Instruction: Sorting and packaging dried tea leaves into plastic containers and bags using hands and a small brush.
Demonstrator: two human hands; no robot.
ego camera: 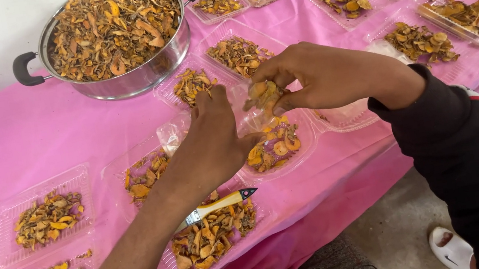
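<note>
Nearest me, at the table's front edge, a clear plastic clamshell tray point(216, 247) holds dried orange-brown slices, with a yellow-handled knife point(216, 207) lying across it. My left hand point(210, 142) rests fingers-down on the thin transparent lid of the tray point(274, 148) just behind; whether it grips the lid I cannot tell. My right hand point(313, 76), in a black sleeve, pinches a clump of dried slices point(262, 94) between thumb and fingertips, directly above that open tray. Slices are brittle, curled, irregular chips. Pink plastic tablecloth point(17, 144), smooth and glossy, carries all trays. Steel pot point(115, 36) with black handles stands heaped with slices at the far left edge. Further filled trays point(417, 42) line the right side.
</note>
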